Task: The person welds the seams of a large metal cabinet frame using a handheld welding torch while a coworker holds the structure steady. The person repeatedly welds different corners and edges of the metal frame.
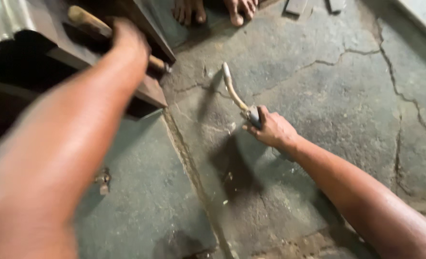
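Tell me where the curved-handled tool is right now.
The tool is in the middle of the head view, gripped at its metal end by the right hand, its pale handle pointing up over the cracked floor.

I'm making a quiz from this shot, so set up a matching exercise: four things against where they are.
1. right hand
2. left hand
3. bare feet
4. small metal piece

a. top edge of view
b. lying on the floor slab, lower left
c. gripping a curved tool over the cracked floor
d. on a wooden handle at the dark frame, upper left

Pairs: 1-c, 2-d, 3-a, 4-b
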`<state>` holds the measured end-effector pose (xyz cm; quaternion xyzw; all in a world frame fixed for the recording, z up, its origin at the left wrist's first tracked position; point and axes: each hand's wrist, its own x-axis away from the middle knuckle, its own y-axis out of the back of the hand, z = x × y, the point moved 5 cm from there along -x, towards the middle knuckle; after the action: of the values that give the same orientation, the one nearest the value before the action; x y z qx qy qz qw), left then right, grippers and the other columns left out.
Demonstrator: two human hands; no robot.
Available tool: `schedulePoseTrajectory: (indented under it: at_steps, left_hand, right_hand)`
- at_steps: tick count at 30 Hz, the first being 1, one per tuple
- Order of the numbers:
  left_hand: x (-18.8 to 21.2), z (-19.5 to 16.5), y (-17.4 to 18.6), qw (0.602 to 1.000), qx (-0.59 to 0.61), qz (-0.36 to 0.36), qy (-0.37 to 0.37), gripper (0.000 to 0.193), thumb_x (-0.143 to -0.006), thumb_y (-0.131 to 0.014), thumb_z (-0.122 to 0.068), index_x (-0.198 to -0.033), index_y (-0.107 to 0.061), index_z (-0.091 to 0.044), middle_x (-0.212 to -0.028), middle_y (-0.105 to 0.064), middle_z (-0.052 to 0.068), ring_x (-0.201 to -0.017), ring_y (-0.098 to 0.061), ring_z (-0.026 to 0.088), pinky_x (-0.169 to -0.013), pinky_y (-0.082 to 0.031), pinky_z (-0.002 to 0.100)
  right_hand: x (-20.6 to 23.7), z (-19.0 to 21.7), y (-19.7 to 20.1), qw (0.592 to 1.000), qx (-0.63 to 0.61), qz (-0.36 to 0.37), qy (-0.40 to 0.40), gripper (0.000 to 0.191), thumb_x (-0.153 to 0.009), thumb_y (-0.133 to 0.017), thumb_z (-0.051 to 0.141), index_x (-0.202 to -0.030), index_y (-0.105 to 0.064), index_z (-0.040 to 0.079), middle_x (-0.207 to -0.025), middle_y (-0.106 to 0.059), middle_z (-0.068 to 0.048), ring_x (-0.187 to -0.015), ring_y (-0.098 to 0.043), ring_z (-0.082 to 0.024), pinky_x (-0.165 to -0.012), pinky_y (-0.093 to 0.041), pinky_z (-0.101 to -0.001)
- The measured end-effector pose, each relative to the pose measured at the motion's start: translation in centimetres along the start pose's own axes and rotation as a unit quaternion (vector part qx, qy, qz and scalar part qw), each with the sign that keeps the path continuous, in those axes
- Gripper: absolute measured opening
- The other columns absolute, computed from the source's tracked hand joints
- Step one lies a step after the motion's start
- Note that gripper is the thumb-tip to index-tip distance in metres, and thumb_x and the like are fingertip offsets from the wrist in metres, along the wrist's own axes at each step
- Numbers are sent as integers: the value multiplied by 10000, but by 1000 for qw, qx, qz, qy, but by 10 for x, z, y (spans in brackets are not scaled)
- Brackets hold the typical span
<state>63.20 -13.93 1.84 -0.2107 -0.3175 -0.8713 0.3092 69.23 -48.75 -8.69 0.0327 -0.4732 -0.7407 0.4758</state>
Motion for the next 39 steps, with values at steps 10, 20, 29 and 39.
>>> schedulePoseTrajectory:
  at_steps: [10,20,29,39]
  left_hand:
    - [29,-16,32,999,30,38,16,359,-937,-676,-304,-1249,-732,-136,-1186,-734,57,-1084,-688,318,-815,-499,541]
    - [194,-117,33,932,357,-61,23,283,-1032,-523,-361,-1072,-661,-117,-826,-740,53,-740,-738,262,-612,-566,452]
    - [235,-171,-83,839,536,-91,11,446,-1017,-519,-453,-1033,-639,-24,-852,-734,212,-812,-714,418,-738,-563,540]
    - [238,-199,-117,808,586,-5,-57,445,-792,-733,-456,-1053,-689,-98,-987,-727,193,-953,-698,411,-846,-557,527]
  right_hand:
    - [3,9,7,1000,2,-24,7,629,-868,-684,547,-1279,-500,108,-1009,-709,-279,-976,-658,-508,-829,-528,-567]
    - [-2,6,-6,996,27,50,-66,793,-856,-677,562,-1393,-398,50,-1048,-705,-284,-1016,-695,-449,-880,-537,-523]
    - [14,2,-23,988,-131,53,-67,606,-893,-719,503,-1192,-604,-11,-927,-671,-150,-829,-651,-263,-726,-550,-438]
    - [82,44,9,975,-153,86,-133,563,-838,-734,434,-1239,-584,68,-825,-633,-98,-625,-592,-200,-577,-540,-405]
